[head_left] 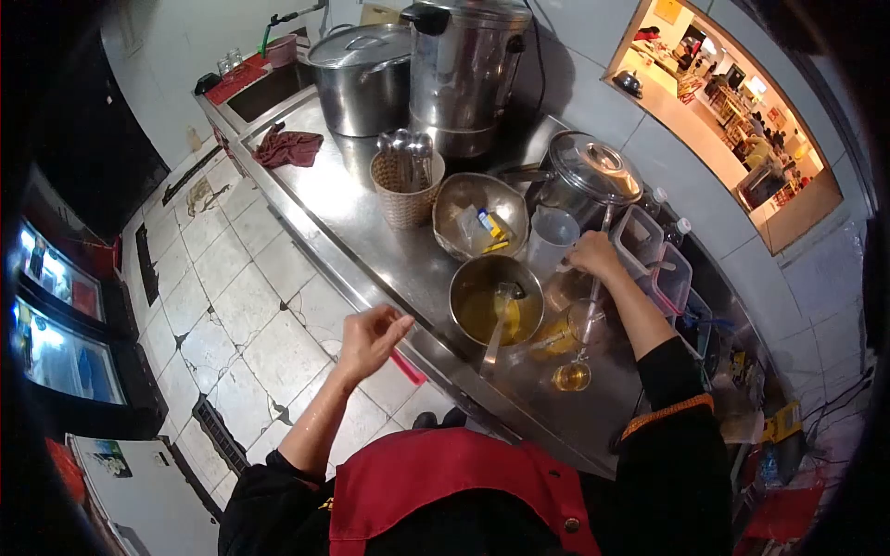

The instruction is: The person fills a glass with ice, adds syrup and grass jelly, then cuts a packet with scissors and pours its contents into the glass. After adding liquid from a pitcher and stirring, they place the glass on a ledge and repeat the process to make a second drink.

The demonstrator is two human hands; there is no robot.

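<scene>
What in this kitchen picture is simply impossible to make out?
Head view only:
- What the right hand grips: its fingers cover it.
- What lies in the wicker basket below the utensil tops: the weave hides it.
- The contents of the lidded pot: its lid covers them.
- The packets in the steel bowl: too small to read.
- The left hand looks empty, but motion blur softens it.

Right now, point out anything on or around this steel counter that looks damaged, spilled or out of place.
The floor tiles beside the counter are cracked, with dark broken joints. A maroon cloth lies crumpled near the counter's edge. In the bowl of yellow liquid, a ladle's handle pokes out over the rim. I see no clear spill.
</scene>
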